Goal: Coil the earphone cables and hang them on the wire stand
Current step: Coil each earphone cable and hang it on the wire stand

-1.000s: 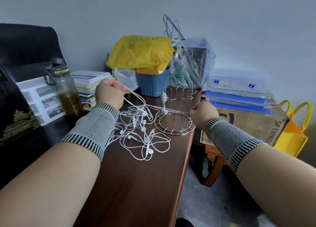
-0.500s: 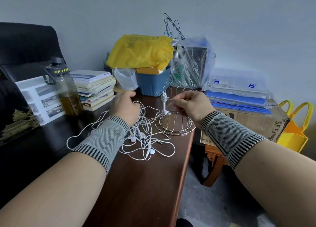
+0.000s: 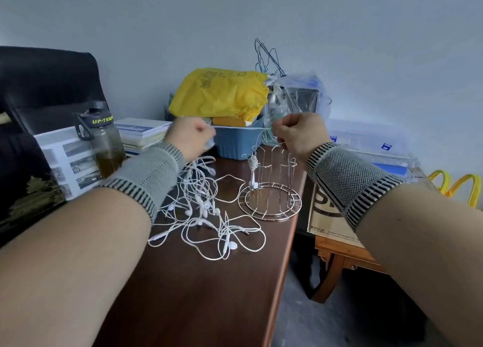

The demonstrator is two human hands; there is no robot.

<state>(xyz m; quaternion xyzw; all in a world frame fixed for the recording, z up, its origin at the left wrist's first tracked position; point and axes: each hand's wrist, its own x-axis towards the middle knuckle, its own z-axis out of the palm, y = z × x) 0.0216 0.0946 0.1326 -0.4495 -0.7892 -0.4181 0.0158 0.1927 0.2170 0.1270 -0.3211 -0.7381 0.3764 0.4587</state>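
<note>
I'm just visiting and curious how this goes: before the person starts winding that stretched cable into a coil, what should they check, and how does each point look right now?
1. Left hand grips one end of the cable: ok, though blurred.
2. Right hand pinches the other end: ok.
3. Stretched cable taut and level between the hands: ok.
4. Held cable free of the earphone pile on the desk: cannot tell; strands run from the left hand down into the tangle.
5. Wire stand upright with free hooks: ok; only one coiled earphone hangs on it.
6. Stand safely away from the desk edge: not ok, its base sits close to the edge.
</note>
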